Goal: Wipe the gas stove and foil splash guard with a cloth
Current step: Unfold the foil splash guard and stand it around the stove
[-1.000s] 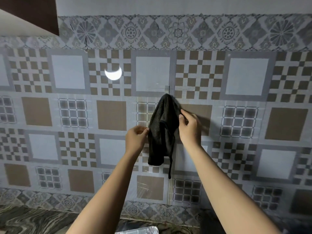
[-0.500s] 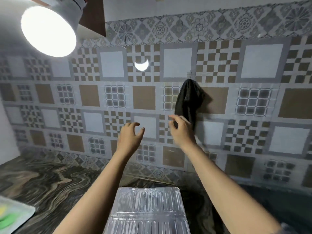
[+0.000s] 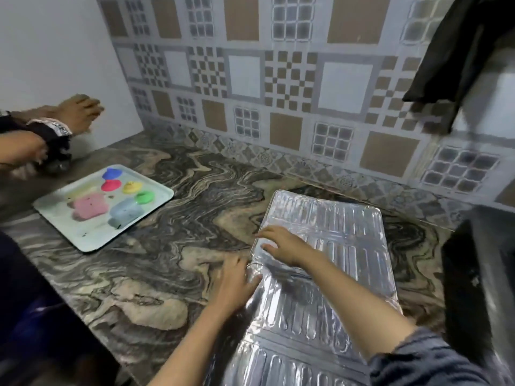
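The foil splash guard [image 3: 328,274], silver and ribbed, lies folded flat on the marbled counter [image 3: 167,246]. My left hand [image 3: 237,282] is at the guard's left edge, fingers curled onto that edge. My right hand [image 3: 284,243] rests on top of the foil near the same edge, fingers spread, holding nothing. The dark cloth [image 3: 457,65] hangs on the tiled wall at the upper right, apart from both hands. A black body at the right edge looks like the gas stove [image 3: 471,280]; most of it is out of frame.
A pale tray [image 3: 55,213] with several coloured moulds and sponges sits on the counter at the left. Another person's hand [image 3: 78,114] and dark sleeve reach in above it at the far left. The patterned tile wall [image 3: 278,87] backs the counter.
My view has dropped from the wall to the counter. Both hands let go of the hanging cloth and came down onto the foil splash guard. The cloth stays on the wall.
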Action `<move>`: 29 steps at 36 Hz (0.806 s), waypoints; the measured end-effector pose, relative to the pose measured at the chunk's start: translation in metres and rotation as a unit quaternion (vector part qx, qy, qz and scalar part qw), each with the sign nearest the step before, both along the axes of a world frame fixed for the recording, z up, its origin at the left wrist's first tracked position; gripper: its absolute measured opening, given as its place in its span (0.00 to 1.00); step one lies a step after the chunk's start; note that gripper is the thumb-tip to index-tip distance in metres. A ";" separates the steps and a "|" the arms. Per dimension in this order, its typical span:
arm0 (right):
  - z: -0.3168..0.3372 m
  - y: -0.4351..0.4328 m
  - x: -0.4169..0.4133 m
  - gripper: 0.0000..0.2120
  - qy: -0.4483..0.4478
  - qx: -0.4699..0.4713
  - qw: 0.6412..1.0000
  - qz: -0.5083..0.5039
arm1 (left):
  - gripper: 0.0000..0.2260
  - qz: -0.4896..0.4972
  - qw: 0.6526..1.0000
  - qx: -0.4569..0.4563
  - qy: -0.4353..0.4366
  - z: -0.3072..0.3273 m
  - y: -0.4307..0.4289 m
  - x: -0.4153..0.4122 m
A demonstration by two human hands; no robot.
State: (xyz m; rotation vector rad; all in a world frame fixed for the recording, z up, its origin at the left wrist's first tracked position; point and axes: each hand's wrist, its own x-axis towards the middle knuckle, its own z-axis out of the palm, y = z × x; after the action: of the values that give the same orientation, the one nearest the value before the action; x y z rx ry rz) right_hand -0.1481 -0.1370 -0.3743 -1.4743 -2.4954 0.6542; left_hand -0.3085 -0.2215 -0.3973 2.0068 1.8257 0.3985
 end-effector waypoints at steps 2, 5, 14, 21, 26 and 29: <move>-0.014 0.004 -0.011 0.19 -0.028 -0.018 0.999 0.039 | 0.24 -0.002 1.000 0.001 0.013 -0.011 -0.011 -0.002; -0.026 0.009 -0.022 0.19 -0.069 -0.018 0.992 0.102 | 0.21 0.000 1.000 0.016 0.022 -0.022 -0.018 -0.004; -0.018 0.027 -0.021 0.11 -0.099 -0.006 0.984 0.151 | 0.25 0.006 1.000 0.023 -0.004 -0.026 -0.018 -0.005; -0.005 0.038 -0.013 0.06 -0.139 -0.049 0.980 0.134 | 0.25 0.005 1.000 0.003 -0.001 -0.026 -0.006 0.003; 0.006 0.037 -0.002 0.05 -0.122 -0.052 0.985 0.106 | 0.21 0.029 0.998 0.022 -0.055 -0.016 0.005 0.011; 0.018 0.037 0.001 0.06 -0.115 -0.021 0.990 0.082 | 0.15 0.040 0.994 0.060 -0.081 -0.008 0.011 0.012</move>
State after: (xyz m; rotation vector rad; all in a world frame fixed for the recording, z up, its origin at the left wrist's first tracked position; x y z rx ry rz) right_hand -0.1468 -0.1004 -0.3560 -1.4430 -2.8189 0.5958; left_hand -0.2962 -0.2103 -0.4056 1.9200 1.8233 0.6886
